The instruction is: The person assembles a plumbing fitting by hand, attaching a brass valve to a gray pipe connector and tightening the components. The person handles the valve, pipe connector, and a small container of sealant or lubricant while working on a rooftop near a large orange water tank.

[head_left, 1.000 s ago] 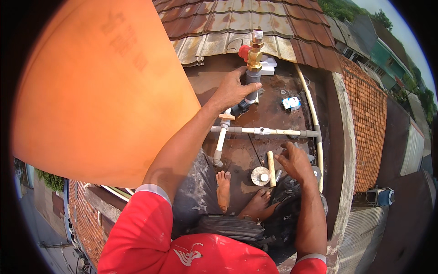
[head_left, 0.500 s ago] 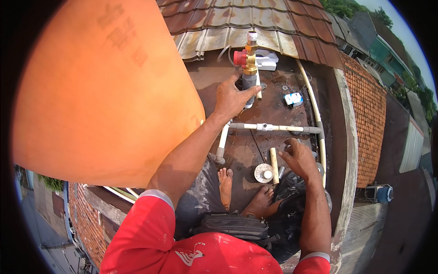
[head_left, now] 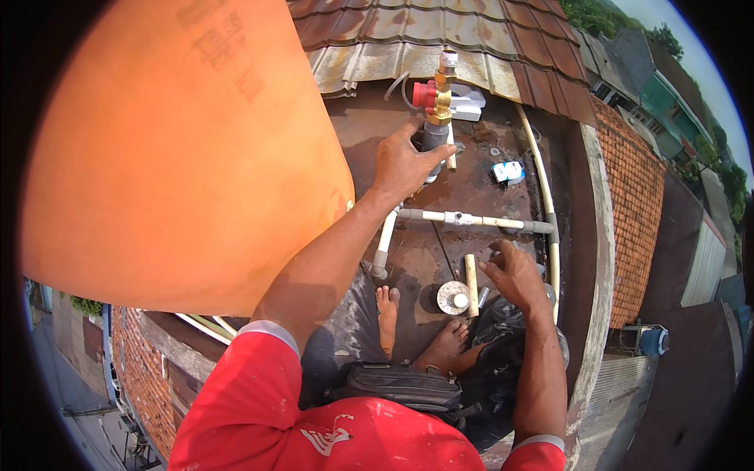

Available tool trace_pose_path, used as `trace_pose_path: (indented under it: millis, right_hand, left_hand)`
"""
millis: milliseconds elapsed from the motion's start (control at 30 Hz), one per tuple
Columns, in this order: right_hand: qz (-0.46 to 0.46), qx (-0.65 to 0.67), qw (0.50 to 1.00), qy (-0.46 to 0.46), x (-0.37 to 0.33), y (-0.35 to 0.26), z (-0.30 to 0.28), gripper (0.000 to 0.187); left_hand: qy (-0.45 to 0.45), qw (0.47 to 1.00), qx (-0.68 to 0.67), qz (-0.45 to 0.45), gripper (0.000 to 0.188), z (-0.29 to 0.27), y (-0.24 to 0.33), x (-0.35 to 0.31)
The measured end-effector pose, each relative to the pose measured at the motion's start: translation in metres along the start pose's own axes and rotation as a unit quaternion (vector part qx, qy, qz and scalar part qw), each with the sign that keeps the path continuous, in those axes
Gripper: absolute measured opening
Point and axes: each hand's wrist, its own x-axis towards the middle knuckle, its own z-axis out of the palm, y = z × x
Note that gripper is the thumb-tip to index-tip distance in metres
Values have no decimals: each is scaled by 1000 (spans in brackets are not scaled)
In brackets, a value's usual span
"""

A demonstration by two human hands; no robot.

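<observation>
Head view: the person's left hand point(head_left: 404, 163) is gripping a gray pipe coupling point(head_left: 435, 136), the thumb pressing on its right side and the fingers wrapping its left. Above the coupling, a brass valve fitting point(head_left: 441, 102) is standing nearly upright, its red cap point(head_left: 424, 95) facing left and its white-wrapped threaded end point(head_left: 448, 58) pointing upward. This assembly is occupying the upper middle of the scene, just short of the rusty tiled roof point(head_left: 416, 27); whether its lower end is touching the brown slab point(head_left: 424, 255) cannot be told. The right hand point(head_left: 514, 276) is hovering half open, fingers loosely bending, with nothing visibly lying between them. Near it, a short cream pipe point(head_left: 471, 284) is lying beside a round can with a white cap point(head_left: 453, 298). Between the two hands, a cream pipe run point(head_left: 487, 220) is crossing the slab and joining a long pipe point(head_left: 539, 161) along the right edge. A blue-and-white packet point(head_left: 508, 173) is resting beyond this run, and a large orange tank point(head_left: 188, 173) is filling the left side.
</observation>
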Motion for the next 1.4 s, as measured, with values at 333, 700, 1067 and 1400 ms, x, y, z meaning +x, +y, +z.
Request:
trace_pose_path:
  millis: [333,700,1067,1400]
  right_hand:
    - [47,329,943,2,3,5,-6,40]
    - [88,705,702,-48,6,6,-3,53]
    - [124,644,752,-73,5,10,4,35]
    - [149,620,769,-43,7,3,13,35]
  left_hand:
    - [-163,956,62,235,53,3,-4,-7]
    - [-269,846,97,450,40,32,23,-27]
    - [-310,831,85,454,38,54,14,-41]
    - [-249,955,-106,-122,52,77,-34,-47]
